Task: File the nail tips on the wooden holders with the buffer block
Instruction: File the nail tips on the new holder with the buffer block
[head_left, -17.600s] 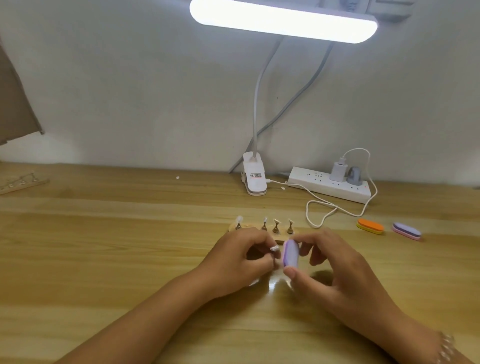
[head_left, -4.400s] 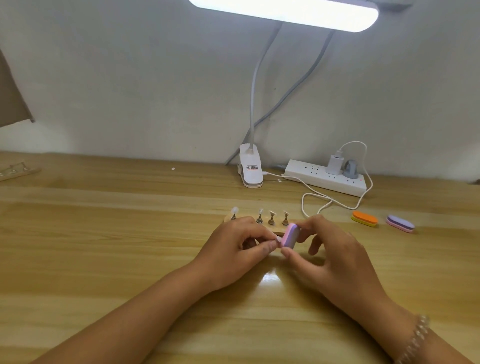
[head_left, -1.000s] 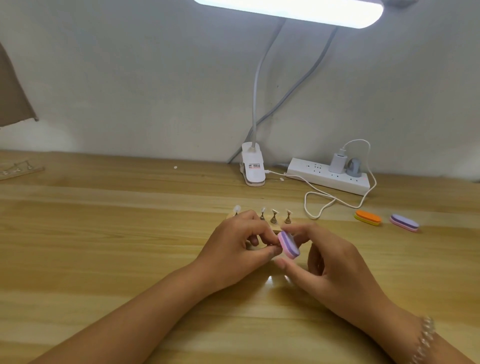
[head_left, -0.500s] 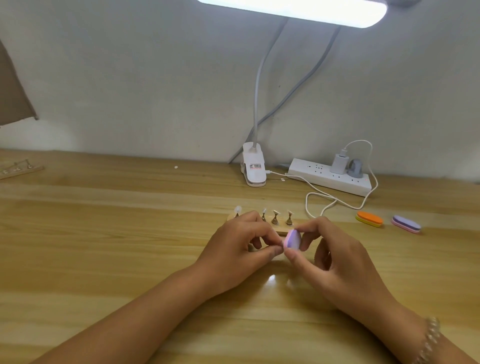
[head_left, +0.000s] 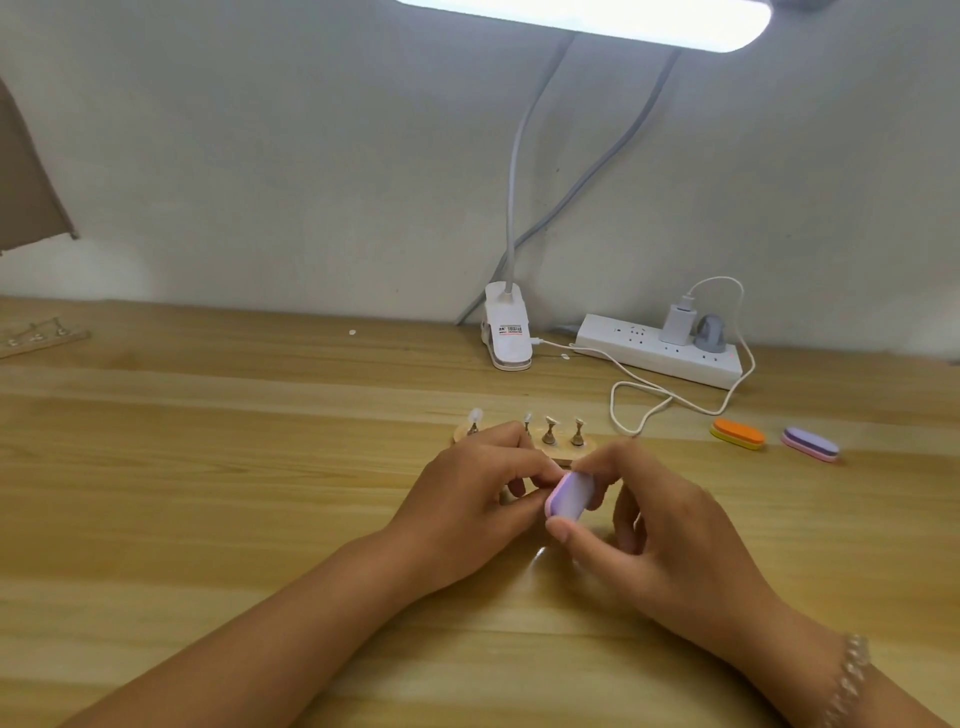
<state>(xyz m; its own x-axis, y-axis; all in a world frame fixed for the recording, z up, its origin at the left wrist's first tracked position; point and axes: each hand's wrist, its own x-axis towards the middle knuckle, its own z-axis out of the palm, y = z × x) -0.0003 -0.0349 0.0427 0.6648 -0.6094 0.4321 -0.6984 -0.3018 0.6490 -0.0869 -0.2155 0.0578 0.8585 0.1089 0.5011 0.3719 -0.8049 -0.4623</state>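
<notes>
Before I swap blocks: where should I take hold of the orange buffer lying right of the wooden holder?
Pinch the orange buffer across its two long sides at mid-length, coming straight down from above. It lies flat, a long oval whose rounded ends would likely slip. Both long sides are free, and the spare purple buffer lies apart to its right.

A wooden table (head_left: 208, 493) with pale, lengthwise grain is recorded as the only supporting surface. Near its middle a wooden holder (head_left: 561, 451) with small upright pegs is set. A second holder (head_left: 41, 338) is seen at the far left edge, a white lamp clip (head_left: 506, 338) and a white power strip (head_left: 660, 358) are placed along the back, and a thin white cable (head_left: 613, 408) is looped between strip and middle holder. Further right, an orange-and-yellow buffer (head_left: 737, 434) and a purple-and-pink buffer (head_left: 810, 444) are laid near each other, not touching.
</notes>
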